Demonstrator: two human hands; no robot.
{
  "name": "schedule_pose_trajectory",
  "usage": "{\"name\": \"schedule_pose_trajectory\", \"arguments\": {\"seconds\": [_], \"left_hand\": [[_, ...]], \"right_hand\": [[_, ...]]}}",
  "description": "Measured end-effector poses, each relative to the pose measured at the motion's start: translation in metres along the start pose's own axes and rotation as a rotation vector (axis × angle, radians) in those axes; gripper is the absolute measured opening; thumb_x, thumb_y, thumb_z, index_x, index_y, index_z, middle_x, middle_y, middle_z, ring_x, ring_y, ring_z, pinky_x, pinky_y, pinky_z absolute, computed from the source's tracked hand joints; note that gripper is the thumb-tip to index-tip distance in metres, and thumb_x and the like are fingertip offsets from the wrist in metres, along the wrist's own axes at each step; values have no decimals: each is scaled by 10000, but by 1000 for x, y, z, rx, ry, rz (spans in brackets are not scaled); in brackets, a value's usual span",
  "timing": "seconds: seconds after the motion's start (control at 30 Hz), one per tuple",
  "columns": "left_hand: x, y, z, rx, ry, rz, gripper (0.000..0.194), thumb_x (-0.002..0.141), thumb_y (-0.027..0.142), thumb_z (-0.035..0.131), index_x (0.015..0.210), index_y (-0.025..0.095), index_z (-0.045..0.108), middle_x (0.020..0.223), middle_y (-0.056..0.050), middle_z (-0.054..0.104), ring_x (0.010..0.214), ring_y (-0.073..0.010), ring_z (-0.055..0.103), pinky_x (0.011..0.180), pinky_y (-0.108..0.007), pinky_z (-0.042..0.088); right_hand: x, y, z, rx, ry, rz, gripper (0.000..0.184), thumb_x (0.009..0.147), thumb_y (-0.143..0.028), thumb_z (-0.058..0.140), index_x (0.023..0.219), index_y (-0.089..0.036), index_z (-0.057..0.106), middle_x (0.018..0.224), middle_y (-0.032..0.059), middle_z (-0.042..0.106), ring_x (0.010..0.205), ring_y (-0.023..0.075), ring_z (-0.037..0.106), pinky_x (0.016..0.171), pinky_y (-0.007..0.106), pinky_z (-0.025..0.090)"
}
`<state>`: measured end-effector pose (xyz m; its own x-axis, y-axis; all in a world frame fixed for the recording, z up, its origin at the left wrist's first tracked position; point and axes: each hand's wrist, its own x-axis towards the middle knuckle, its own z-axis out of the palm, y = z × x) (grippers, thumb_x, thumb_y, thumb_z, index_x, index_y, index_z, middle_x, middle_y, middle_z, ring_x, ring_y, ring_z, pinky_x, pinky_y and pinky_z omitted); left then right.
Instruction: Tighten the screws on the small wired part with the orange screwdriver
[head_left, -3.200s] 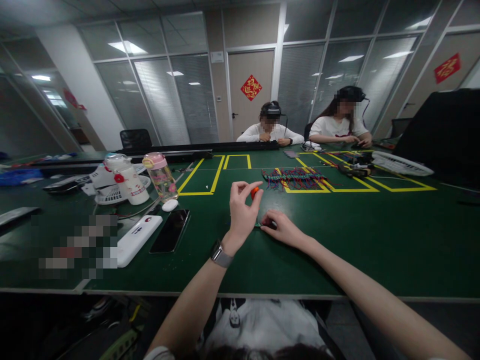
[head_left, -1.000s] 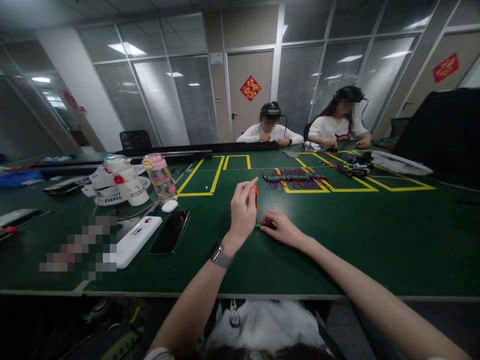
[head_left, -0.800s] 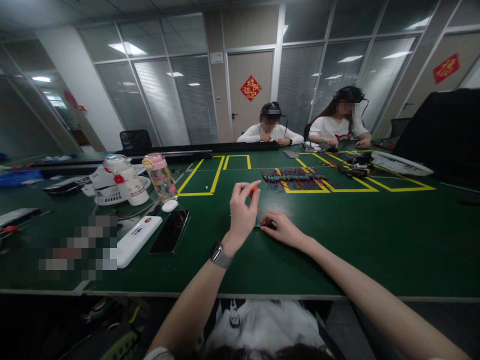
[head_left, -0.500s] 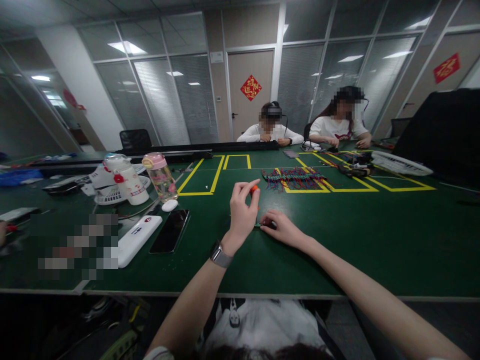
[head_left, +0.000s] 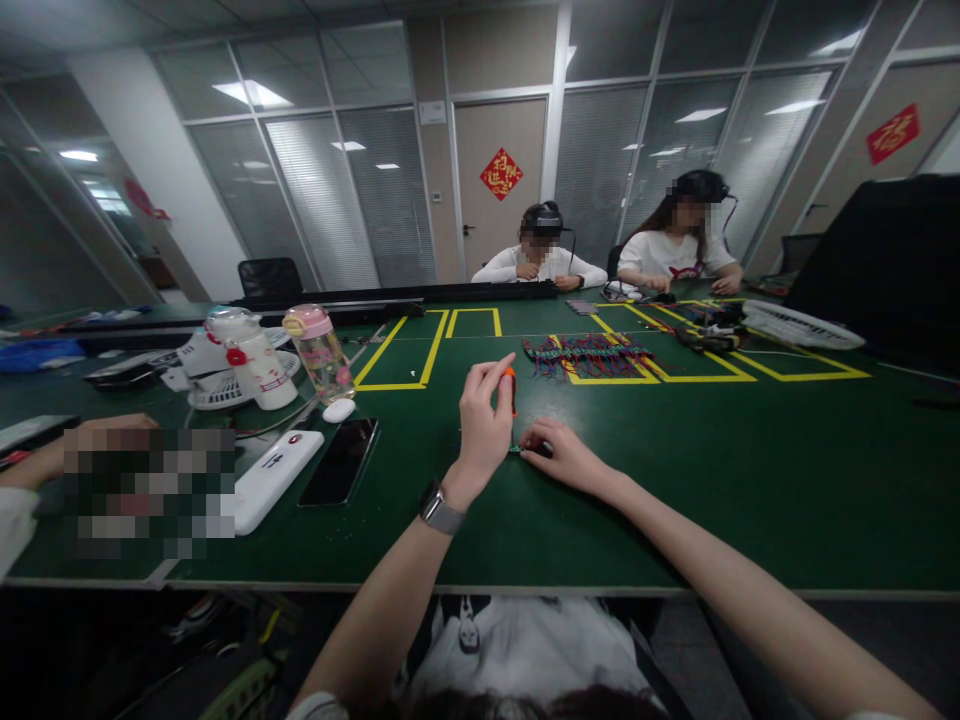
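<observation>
My left hand [head_left: 484,415], with a watch on its wrist, has its fingers closed round the orange-and-black handle of a screwdriver [head_left: 514,399]. The screwdriver stands upright with its thin shaft pointing down to a small green circuit board [head_left: 514,450]. Part of the handle is hidden by my fingers. My right hand [head_left: 556,449] rests on the table and pinches the right end of that board; its fingers cover most of it. Beyond both hands lies a bundle of small boards with red and blue wires [head_left: 592,355].
Left of my hands lie a black phone [head_left: 340,462] and a white power bank [head_left: 277,483]. Behind them stand a pink-lidded bottle [head_left: 321,355] and a white bottle [head_left: 262,370]. Another person's arm [head_left: 90,445] reaches in at far left. Two people sit across the green table [head_left: 675,520].
The fingers of my left hand have shifted slightly on the screwdriver, and more of its orange handle shows. My right hand stays put. Another person's arm has come in from the left.
</observation>
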<state>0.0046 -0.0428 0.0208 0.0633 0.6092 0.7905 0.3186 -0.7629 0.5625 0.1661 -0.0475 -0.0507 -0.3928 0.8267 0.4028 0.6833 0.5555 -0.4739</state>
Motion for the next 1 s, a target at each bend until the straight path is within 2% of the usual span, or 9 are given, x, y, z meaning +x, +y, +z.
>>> {"name": "schedule_pose_trajectory", "arguments": {"seconds": [1.0], "left_hand": [[0,-2,1,39,13,24,278,936,208,451,1164,208,610,1060,-73,634,997,-185,576,883,-336,461]], "right_hand": [[0,3,2,15,7,-16,32,796,-156,616,823,-172,614,791,40,598,759,181,539,710,303,434]]}}
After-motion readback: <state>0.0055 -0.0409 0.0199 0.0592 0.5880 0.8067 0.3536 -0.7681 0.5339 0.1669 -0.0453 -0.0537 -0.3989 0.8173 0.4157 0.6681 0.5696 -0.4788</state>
